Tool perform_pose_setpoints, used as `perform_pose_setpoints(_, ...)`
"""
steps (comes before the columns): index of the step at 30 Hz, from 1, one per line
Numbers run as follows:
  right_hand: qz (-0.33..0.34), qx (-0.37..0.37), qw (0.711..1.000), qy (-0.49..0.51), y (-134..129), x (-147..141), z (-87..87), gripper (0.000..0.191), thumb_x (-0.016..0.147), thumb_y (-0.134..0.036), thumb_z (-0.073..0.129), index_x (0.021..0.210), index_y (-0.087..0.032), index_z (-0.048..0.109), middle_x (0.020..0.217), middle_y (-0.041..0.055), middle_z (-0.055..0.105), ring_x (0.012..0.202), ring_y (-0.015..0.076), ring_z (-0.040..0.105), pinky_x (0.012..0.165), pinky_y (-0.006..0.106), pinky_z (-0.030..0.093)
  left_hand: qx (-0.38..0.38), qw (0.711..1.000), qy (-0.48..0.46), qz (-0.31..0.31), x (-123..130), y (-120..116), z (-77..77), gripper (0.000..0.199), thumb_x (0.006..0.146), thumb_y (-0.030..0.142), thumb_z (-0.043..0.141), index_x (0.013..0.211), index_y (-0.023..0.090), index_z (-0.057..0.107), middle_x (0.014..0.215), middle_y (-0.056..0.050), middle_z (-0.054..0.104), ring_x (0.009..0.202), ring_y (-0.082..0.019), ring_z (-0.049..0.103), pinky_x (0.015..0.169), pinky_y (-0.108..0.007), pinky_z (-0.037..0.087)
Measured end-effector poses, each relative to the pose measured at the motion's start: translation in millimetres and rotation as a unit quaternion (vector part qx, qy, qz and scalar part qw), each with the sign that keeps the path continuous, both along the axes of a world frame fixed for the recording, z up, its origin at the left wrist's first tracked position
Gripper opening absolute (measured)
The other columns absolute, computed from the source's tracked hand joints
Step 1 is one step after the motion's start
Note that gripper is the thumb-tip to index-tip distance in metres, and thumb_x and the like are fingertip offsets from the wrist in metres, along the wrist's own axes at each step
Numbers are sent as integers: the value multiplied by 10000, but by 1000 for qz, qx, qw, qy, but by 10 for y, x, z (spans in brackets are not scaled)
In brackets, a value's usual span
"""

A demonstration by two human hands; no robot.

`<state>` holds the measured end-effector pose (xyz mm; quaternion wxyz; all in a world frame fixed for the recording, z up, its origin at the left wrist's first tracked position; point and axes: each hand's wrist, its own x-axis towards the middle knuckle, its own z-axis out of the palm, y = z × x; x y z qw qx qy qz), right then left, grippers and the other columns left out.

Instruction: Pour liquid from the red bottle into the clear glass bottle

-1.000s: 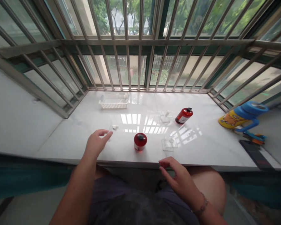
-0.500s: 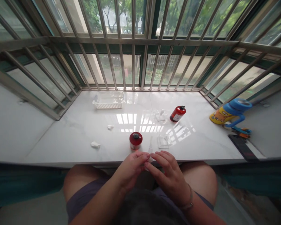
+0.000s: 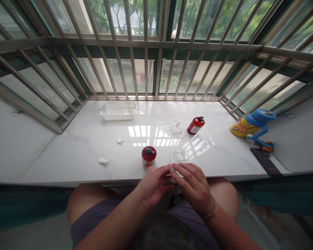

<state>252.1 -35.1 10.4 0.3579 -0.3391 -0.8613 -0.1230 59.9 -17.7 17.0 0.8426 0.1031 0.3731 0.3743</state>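
Just over the front edge of the white ledge, my left hand [image 3: 155, 185] and my right hand [image 3: 193, 184] meet at the fingertips. Between them is a slim translucent plastic tube with a narrow tip [image 3: 171, 159], pointing up and away from me; its lower part is hidden by my fingers. My right fingers curl over the tube, while my left thumb and fingertips close in from the other side. Beyond my left hand a red bottle with a black cap [image 3: 149, 156] stands upright. A clear square plastic piece [image 3: 181, 155] lies just past my right fingers.
Farther back are a second red bottle [image 3: 195, 125] and another clear plastic piece [image 3: 176, 127]. A white perforated basket [image 3: 118, 115] sits back left, with crumpled white scraps [image 3: 103, 161] nearer. At right stand a blue-yellow flask [image 3: 251, 123] and a dark phone [image 3: 266, 162]. Metal bars line the window.
Both hands have shifted slightly right with the translucent tube, which now shows less. My left fingers have loosened and spread more. The camera view has turned a little.
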Motion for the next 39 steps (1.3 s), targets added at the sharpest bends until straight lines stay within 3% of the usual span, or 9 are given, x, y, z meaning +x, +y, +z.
perform_pose_setpoints(5,-18,-16,996,90,84,71,-45,673,942,-38,748,1539,-258,527,1355,101,770,1274,271,679,1059,500,599,21,999,19,-27,20,24,61,435,819,528,901,1024,157,804,1090,-106,746,935,-197,653,712,-261,514)
perform_pose_setpoints(10,-216,-78,941,249,316,255,-14,690,926,-305,840,1516,-262,485,1194,75,778,1168,287,735,1027,502,610,135,976,168,-41,-94,-22,-24,571,885,688,770,1082,154,821,1216,-140,765,1051,-256,673,808,-304,503)
perform_pose_setpoints(12,-283,-123,913,267,399,354,-15,719,910,-417,836,1508,-231,482,1170,75,774,1118,291,762,1004,479,614,223,936,270,-43,-208,-53,-72,530,927,685,717,1016,172,816,1066,-110,780,997,-260,680,863,-340,502)
perform_pose_setpoints(16,-322,-167,895,261,497,498,-82,771,867,-552,818,1488,-216,508,1119,77,773,1083,310,771,958,459,613,409,794,449,1,-486,-104,-79,344,997,542,697,897,219,763,971,-65,754,990,-264,684,940,-365,502)
perform_pose_setpoints(23,-288,-196,901,257,579,490,-314,715,899,-506,796,1493,-226,515,1131,87,760,1098,307,751,1012,479,594,475,671,562,95,-781,-38,-111,148,1002,409,740,1025,263,745,1102,-74,749,1090,-279,697,995,-390,531)
perform_pose_setpoints(28,-259,-177,926,208,691,504,-570,656,936,-499,776,1474,-219,524,1113,84,738,1109,309,702,1073,537,558,537,561,614,141,-825,90,-283,402,903,369,864,1263,262,720,1267,-117,714,1233,-337,651,1126,-501,492)
perform_pose_setpoints(30,-256,-182,928,201,723,514,-652,671,944,-530,771,1478,-210,520,1101,89,735,1108,318,691,1071,558,552,543,562,608,140,-775,81,-291,482,876,368,891,1314,273,712,1315,-128,702,1270,-355,637,1157,-520,476)
perform_pose_setpoints(35,-242,-232,914,227,695,523,-733,795,906,-580,803,1529,-208,475,1239,124,742,1218,340,680,1082,560,544,555,643,524,54,-439,-72,-234,391,954,340,804,1335,297,728,1324,-133,718,1296,-353,639,1201,-510,448)
perform_pose_setpoints(39,-214,-288,892,276,616,534,-754,792,905,-509,807,1546,-221,441,1339,145,737,1280,333,699,1104,540,545,603,653,456,-38,-8,-9,-429,545,1025,323,693,1549,260,556,1489,-162,641,1421,-346,573,1259,-534,404)
